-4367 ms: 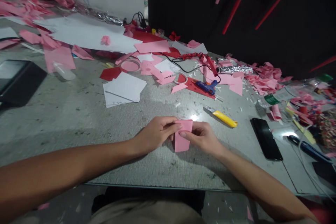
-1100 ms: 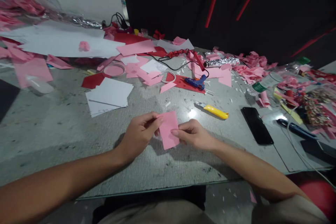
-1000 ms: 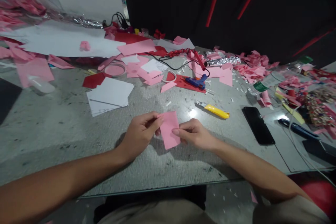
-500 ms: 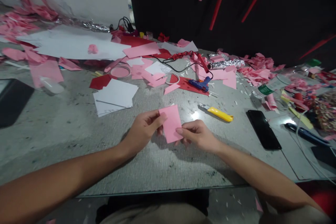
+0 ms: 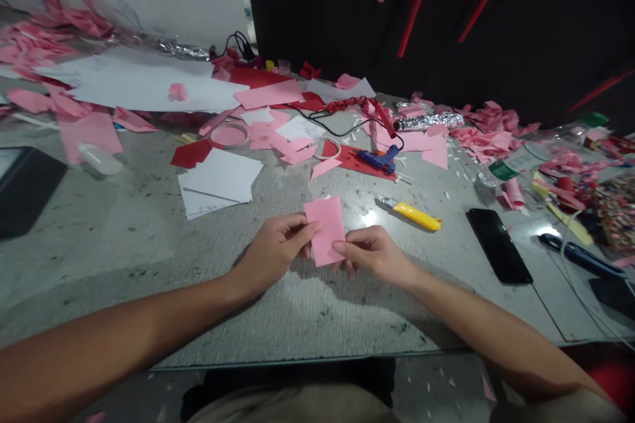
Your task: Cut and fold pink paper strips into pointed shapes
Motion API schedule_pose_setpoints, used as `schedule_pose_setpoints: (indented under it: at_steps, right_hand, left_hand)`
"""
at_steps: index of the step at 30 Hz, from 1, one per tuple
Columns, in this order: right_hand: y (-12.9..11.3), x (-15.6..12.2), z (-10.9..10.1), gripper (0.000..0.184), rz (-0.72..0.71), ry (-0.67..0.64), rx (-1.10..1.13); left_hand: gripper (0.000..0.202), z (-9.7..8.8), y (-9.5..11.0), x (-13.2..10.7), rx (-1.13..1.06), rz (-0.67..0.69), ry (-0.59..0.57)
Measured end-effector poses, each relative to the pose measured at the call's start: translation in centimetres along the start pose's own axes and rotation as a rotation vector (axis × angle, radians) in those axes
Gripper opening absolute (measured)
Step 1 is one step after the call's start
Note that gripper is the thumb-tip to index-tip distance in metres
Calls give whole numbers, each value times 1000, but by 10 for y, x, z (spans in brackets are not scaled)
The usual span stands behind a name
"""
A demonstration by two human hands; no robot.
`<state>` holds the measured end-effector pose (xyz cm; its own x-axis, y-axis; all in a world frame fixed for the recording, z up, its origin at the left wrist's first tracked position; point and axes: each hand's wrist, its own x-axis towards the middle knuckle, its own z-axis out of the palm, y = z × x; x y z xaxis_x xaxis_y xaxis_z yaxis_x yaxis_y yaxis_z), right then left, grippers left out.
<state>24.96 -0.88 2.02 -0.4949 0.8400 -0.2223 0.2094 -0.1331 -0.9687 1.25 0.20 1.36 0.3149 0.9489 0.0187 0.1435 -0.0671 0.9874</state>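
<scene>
Between my two hands, above the grey table, is a small rectangle of pink paper, slightly tilted. My left hand pinches its left edge, thumb on the front face and fingers behind. At the lower right corner, my right hand grips the paper the same way. The backs of both sets of fingers are partly hidden. Right of the paper lies a yellow utility knife with its blade out. Beyond it, a blue glue gun rests on red paper.
A black phone lies to the right, near a clear plastic bottle. White paper sheets with a thin grey stick are at left. Pink scraps crowd the back. A dark tablet-like object sits far left.
The pink paper has turned slightly more upright, and my left thumb has slid a little further onto it. My right hand has barely moved.
</scene>
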Motion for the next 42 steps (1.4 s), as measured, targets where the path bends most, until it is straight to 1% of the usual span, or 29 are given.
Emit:
schedule_pose_setpoints:
  at_steps: [11,14,20,25,33,37,42]
  right_hand:
    - [2,3,3,47,-18,33,5]
    - [1,3,3,48,-17,33,4]
    - [-1,1,0,44,-31,-29,19]
    - [-1,0,1,49,-37,-27,32]
    - [0,-1,-2,44,-74,-50,-13]
    - [3,0,-3,44,-91,-51,-20]
    - [-1,-1,-3,46,-103,-60,-21]
  left_hand:
    - [44,2,-1,-1,5,10,18]
    - [42,2,-1,-1,-7,16,16]
    - [40,2,2,-1,-18,25,41]
    - [41,3,3,-2,4,28,67]
    - [41,3,2,-4,-4,34,30]
    - [41,2,1,-4,-5,32,18]
    - [40,2,1,-4,-20,18,3]
